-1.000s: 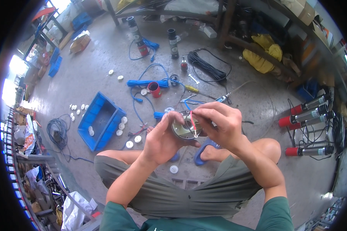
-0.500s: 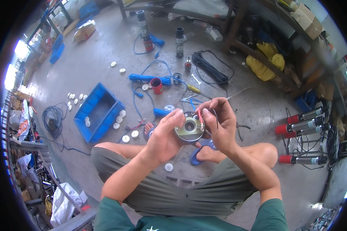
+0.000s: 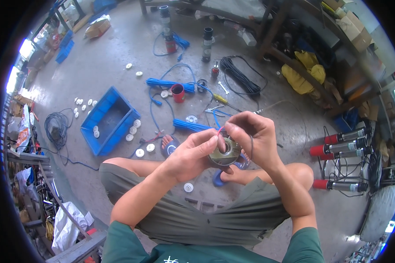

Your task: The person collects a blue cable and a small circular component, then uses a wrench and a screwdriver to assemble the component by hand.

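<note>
Above my lap, a round metal motor end (image 3: 226,158) with a hole in its middle sits between my hands. My left hand (image 3: 196,153) is closed around its left side, with the thumb and forefinger brought together over its near face. A thin red wire (image 3: 220,130) rises from the part. The fingertips of my right hand (image 3: 252,136) pinch this wire, close to the left fingertips. A dark wire (image 3: 252,144) hangs by the right palm. Fingers hide much of the part's face and underside.
A blue crate (image 3: 110,120) stands at left among several white discs (image 3: 139,153). Ahead lie blue cable coils (image 3: 171,84), a red cylinder (image 3: 177,93), pliers (image 3: 216,111), a screwdriver (image 3: 220,98), a wrench (image 3: 223,88) and a black cable coil (image 3: 240,75). Red-ended steel pumps (image 3: 342,146) lie at right.
My left thumb and forefinger have come across the motor end's face to the red wire. The part sits slightly further right and lower in view. My right hand still pinches the wire.
</note>
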{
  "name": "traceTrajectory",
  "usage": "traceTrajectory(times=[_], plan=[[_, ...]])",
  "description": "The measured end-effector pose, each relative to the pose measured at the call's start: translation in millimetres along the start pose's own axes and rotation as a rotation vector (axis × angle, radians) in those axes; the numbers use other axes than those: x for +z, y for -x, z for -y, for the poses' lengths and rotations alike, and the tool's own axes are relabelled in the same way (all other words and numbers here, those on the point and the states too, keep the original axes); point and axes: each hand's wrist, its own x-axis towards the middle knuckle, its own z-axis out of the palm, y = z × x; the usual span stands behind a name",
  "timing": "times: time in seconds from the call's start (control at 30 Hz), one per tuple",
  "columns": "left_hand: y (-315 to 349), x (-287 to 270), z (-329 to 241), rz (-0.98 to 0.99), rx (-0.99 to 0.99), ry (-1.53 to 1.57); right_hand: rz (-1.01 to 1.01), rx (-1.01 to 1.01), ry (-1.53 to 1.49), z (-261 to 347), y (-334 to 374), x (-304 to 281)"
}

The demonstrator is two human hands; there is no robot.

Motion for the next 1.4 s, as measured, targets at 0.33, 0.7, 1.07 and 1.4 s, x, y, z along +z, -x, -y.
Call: traceTrajectory(times=[0.33,0.7,1.07,1.4], plan=[[-4,-20,26,-0.048,0.044,-0.025,-0.212,-0.221,0.319,-7,7,15],[-6,-13,26,-0.083,0.072,-0.004,-0.229,-0.332,0.332,-10,5,8],[-6,4,13,-0.124,0.065,0.023,-0.223,-0.551,0.643,-7,2,-2],[-10,-2,17,-0.183,0.022,0.058,0.095,-0.583,0.771,-1,-8,-26]])
